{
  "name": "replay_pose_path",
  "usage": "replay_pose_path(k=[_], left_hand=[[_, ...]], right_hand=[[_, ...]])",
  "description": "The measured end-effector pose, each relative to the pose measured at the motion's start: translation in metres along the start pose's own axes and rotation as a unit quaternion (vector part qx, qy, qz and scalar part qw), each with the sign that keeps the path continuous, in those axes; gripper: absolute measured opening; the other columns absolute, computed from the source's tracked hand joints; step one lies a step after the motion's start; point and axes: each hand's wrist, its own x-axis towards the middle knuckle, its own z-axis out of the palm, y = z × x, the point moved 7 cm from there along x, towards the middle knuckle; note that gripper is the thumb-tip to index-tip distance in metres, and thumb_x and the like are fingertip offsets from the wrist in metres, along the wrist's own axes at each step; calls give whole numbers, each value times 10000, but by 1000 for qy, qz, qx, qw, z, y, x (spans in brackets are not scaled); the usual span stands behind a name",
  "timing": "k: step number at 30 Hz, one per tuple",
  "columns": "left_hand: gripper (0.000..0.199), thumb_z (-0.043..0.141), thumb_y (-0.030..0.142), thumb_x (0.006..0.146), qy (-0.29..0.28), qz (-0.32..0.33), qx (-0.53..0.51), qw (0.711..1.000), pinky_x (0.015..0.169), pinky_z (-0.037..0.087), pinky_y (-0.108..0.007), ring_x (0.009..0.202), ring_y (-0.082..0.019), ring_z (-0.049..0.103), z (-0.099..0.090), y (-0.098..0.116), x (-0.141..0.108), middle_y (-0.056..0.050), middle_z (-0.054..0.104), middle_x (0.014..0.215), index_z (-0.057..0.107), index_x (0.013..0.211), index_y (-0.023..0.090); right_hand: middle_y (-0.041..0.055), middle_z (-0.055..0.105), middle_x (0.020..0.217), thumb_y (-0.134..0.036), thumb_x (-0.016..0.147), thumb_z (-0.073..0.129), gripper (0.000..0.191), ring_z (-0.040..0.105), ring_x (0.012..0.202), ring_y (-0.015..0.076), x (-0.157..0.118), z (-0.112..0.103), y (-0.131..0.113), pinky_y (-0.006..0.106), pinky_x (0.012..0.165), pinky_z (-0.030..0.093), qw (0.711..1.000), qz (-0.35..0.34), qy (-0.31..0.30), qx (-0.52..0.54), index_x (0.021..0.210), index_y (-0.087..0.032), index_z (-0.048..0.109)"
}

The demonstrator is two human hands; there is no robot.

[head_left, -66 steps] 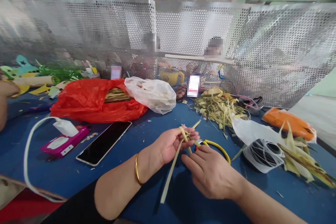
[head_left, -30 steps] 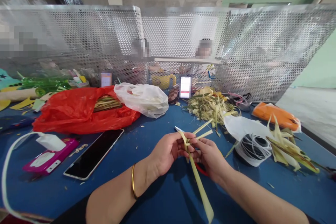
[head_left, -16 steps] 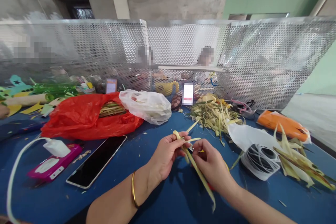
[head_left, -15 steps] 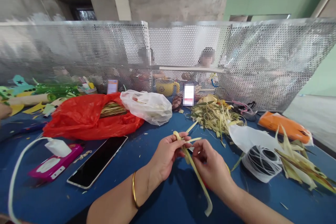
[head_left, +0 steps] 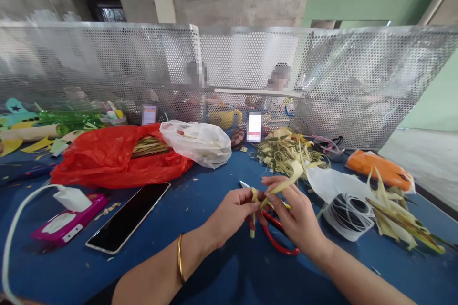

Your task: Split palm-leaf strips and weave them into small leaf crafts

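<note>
My left hand (head_left: pixel 234 212), with a gold bangle on the wrist, pinches a small folded piece of pale yellow-green leaf strip, whose short end hangs below the fingers. My right hand (head_left: pixel 291 209) grips the long part of the leaf strip (head_left: pixel 289 178) close beside it; the free end sticks up and to the right. Both sets of fingertips nearly meet at the fold and partly hide it. Under my right hand lie scissors with red handles (head_left: pixel 277 243), their blade tip showing between the hands on the blue table (head_left: pixel 200 267).
Dried leaf scraps (head_left: pixel 286 152) are heaped ahead. A wire spool (head_left: pixel 348 217), loose husks (head_left: pixel 404 214) and an orange packet (head_left: pixel 379 170) lie right. Left are a phone (head_left: pixel 129 219), a purple power bank (head_left: pixel 69 219), a red bag (head_left: pixel 96 157) and a white bag (head_left: pixel 196 143). A perforated screen (head_left: pixel 250 57) stands behind.
The strip's long end, which hung down toward me, now points up and right in my right hand. The scissors beneath are more exposed. The view has shifted slightly.
</note>
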Motion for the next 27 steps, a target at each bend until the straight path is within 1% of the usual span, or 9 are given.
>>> replay_pose_path(k=[3, 6, 11, 13, 16, 18, 22, 25, 27], left_hand=[[270, 656, 354, 784, -45, -5, 15, 999, 501, 432, -220, 606, -137, 621, 8, 2, -3, -62, 670, 816, 649, 954, 144], [314, 665, 397, 784, -50, -20, 10, 998, 477, 409, -210, 580, -129, 614, 7, -1, -3, -57, 673, 813, 595, 982, 163], [336, 724, 415, 724, -27, -55, -11, 998, 461, 368, -194, 566, -115, 579, 2, -11, -1, -32, 637, 719, 612, 888, 143], [329, 778, 361, 665, 2, -60, -5, 998, 455, 328, -185, 539, -91, 541, -1, -14, 0, -16, 628, 696, 657, 868, 132], [277, 814, 266, 597, 54, -33, 7, 998, 510, 361, -193, 553, -82, 506, -5, -13, 1, -10, 641, 689, 718, 820, 132], [231, 797, 256, 612, 70, -15, 18, 997, 537, 383, -203, 557, -83, 495, -4, -11, 0, -17, 656, 703, 743, 800, 135], [258, 752, 314, 677, 75, -15, 41, 996, 459, 330, -199, 473, -81, 488, -2, -9, -3, 1, 625, 630, 757, 875, 149], [268, 728, 361, 712, 109, 1, 47, 993, 431, 295, -192, 423, -66, 447, -10, -5, -3, 18, 590, 565, 742, 864, 142], [301, 747, 369, 695, 149, 10, 21, 989, 429, 285, -187, 423, -51, 412, -20, -2, -2, 7, 629, 615, 712, 879, 133]], right_hand=[[31, 657, 758, -281, 951, 407, 169, 625, 706, 182, 0, 8, 18, 274, 613, 459, 990, 112, -76, -26, 882, -209, 544], [-25, 563, 577, -309, 940, 386, 192, 521, 494, 147, -3, 14, 24, 244, 490, 340, 977, 154, -132, -64, 799, -219, 481], [-16, 569, 613, -321, 909, 411, 176, 519, 520, 141, -6, 14, 29, 241, 511, 312, 975, 192, -95, -52, 778, -220, 471], [-22, 552, 603, -324, 894, 438, 182, 498, 530, 137, -8, 16, 32, 240, 520, 310, 974, 207, -85, -43, 749, -219, 471], [-35, 511, 578, -323, 883, 460, 207, 456, 530, 128, -8, 17, 34, 235, 512, 299, 972, 224, -74, -11, 706, -216, 474], [-40, 497, 574, -336, 881, 471, 227, 446, 534, 124, -9, 18, 36, 230, 507, 304, 970, 236, -61, 20, 691, -213, 481], [-36, 527, 594, -388, 870, 508, 253, 460, 545, 122, -11, 19, 45, 228, 512, 341, 959, 272, -42, 68, 700, -200, 519], [-33, 556, 578, -426, 863, 528, 261, 482, 500, 120, -14, 24, 53, 227, 473, 356, 941, 314, -68, 111, 754, -192, 565], [-37, 581, 574, -412, 860, 541, 226, 494, 453, 116, -12, 25, 52, 227, 448, 372, 932, 314, -101, 148, 847, -191, 584]])
